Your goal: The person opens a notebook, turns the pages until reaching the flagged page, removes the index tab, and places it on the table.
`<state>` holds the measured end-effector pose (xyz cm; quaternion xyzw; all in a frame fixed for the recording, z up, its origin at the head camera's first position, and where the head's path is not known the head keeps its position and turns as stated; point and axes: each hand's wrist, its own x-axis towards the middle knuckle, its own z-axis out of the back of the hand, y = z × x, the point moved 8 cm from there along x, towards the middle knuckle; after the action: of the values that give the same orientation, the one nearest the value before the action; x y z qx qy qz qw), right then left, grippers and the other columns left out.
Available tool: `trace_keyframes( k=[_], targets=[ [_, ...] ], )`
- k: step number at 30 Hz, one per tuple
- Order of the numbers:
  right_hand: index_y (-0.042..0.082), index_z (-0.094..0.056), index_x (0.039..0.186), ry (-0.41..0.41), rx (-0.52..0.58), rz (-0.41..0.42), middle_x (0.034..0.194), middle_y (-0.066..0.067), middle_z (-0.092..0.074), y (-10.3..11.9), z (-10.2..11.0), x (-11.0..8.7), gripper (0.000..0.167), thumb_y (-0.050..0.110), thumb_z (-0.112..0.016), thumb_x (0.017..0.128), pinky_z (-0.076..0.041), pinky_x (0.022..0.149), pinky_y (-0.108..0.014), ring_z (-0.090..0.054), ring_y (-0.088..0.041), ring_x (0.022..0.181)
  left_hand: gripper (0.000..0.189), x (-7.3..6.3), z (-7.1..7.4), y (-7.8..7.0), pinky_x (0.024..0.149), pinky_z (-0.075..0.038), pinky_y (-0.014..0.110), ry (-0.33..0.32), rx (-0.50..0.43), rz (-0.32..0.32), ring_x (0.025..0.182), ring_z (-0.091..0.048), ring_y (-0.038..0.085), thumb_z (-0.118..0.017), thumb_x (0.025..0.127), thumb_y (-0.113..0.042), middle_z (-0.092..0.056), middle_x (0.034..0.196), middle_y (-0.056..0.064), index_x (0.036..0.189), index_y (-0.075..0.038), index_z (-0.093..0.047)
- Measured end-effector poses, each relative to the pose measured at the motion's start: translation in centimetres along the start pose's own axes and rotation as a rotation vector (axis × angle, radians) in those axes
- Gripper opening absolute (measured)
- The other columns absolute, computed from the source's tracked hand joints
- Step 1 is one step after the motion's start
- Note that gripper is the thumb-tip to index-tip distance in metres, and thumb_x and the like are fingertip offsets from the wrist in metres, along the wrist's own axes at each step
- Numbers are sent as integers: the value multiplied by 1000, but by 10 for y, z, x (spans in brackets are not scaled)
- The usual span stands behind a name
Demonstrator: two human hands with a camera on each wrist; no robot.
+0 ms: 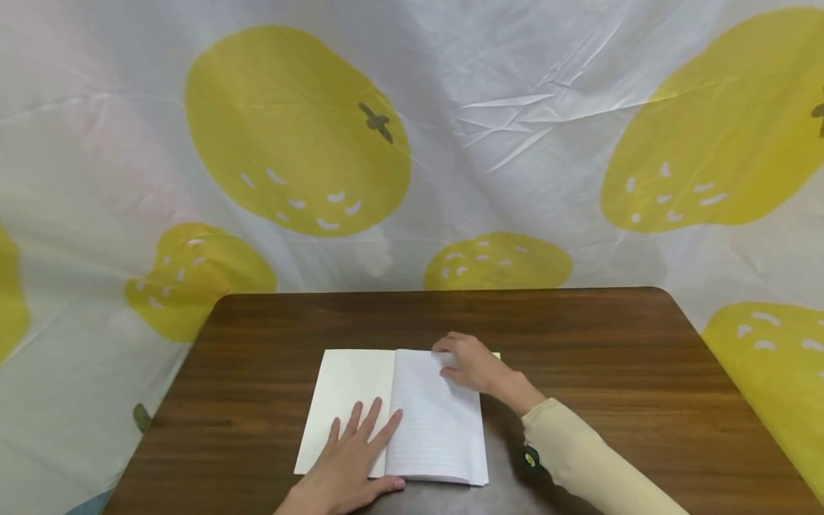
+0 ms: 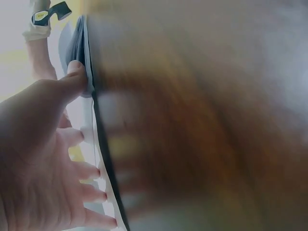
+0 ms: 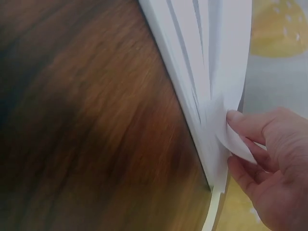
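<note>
An open notebook (image 1: 425, 429) with lined white pages on its right side and a plain cream left side lies on the table. My left hand (image 1: 350, 458) rests spread on the left side, fingers straight, with the thumb at the lower edge near the spine; the left wrist view shows the thumb (image 2: 74, 79) against the page stack. At the top right of the notebook is my right hand (image 1: 476, 365). In the right wrist view its thumb and fingers pinch the curled corner of a page (image 3: 238, 144), and several pages fan apart beside it.
The dark brown wooden table (image 1: 611, 357) extends around the notebook on all sides. Behind it hangs a pale cloth (image 1: 502, 164) with large yellow fruit prints. A light sleeve (image 1: 592, 458) covers the right forearm, with a small dark round device (image 1: 531, 458) at the wrist.
</note>
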<state>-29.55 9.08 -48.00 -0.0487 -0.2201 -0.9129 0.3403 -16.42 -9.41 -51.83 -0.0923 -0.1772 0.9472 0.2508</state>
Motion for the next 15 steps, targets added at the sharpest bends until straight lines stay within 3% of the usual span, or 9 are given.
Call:
trace_keyframes(
  k=[10, 15],
  targets=[
    [-4, -67, 119, -61, 94, -90, 112, -17, -72, -14, 9, -10, 35, -1, -77, 85, -59, 78, -37, -69, -23, 95, 90, 9, 1, -8, 109, -25, 78, 4, 20, -15, 152, -21, 51, -57, 90, -70, -23, 168, 18, 161, -23, -29],
    [-3, -64, 123, -87, 135, -158, 80, -6, -65, -25, 12, -12, 38, -1, -75, 87, -47, 61, -24, -53, -11, 69, 92, 15, -1, -11, 106, -25, 81, 27, -10, 13, 151, -20, 53, -60, 89, -69, -22, 167, 20, 161, -21, -29]
  ],
)
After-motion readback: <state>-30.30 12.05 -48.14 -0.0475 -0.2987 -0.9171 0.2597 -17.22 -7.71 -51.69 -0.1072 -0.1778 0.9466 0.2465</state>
